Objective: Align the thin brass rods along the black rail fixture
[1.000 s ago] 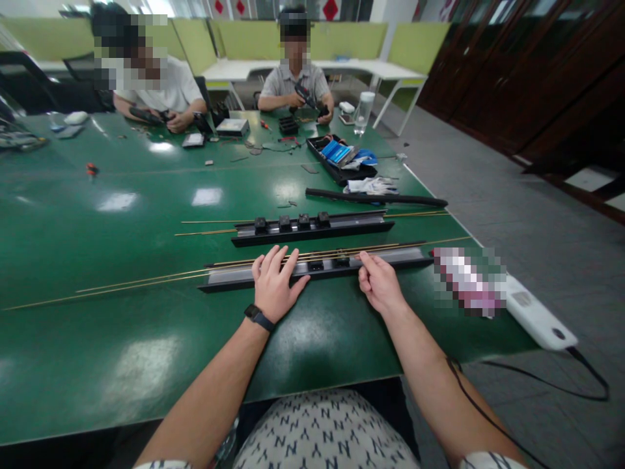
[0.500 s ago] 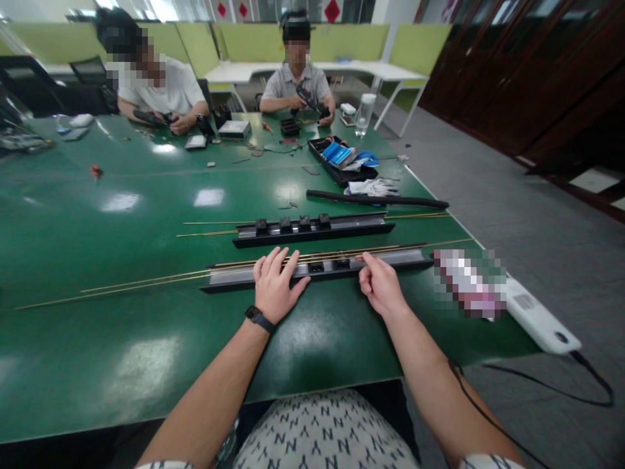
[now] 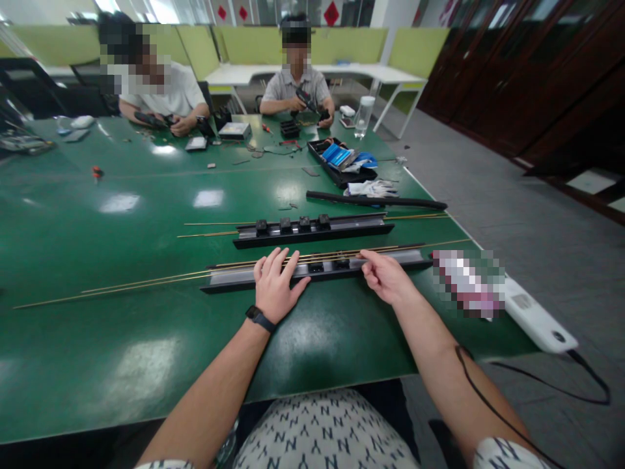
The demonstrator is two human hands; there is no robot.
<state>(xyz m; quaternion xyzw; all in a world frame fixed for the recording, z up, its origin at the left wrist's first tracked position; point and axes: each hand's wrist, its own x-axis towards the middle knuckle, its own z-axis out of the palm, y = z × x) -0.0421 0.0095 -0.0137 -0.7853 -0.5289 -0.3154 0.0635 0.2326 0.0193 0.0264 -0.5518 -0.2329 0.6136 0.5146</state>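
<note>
Before me on the table lies a long black channel (image 3: 229, 279) with a pale inside and small black blocks (image 3: 343, 262) in it. Thin brass-coloured rods (image 3: 161, 280) run along it and stick out past both ends. My left hand (image 3: 276, 283) rests palm down over the channel and rods, fingers spread. Toward the channel's right part, my right hand (image 3: 385, 277) has its fingers curled, with thumb and forefinger pinched at a rod. The exact contact is too small to see clearly.
Behind lies a second black channel (image 3: 312, 236) with several black blocks and rods. Farther back are a black tube (image 3: 375, 198), white gloves (image 3: 374, 188) and a black tray (image 3: 322, 156). A white power strip (image 3: 540, 316) is at the right edge. Two people work across the table.
My right hand has turned slightly and its wrist has shifted to the right, fingertips still at the rods. My left hand has stayed in place.
</note>
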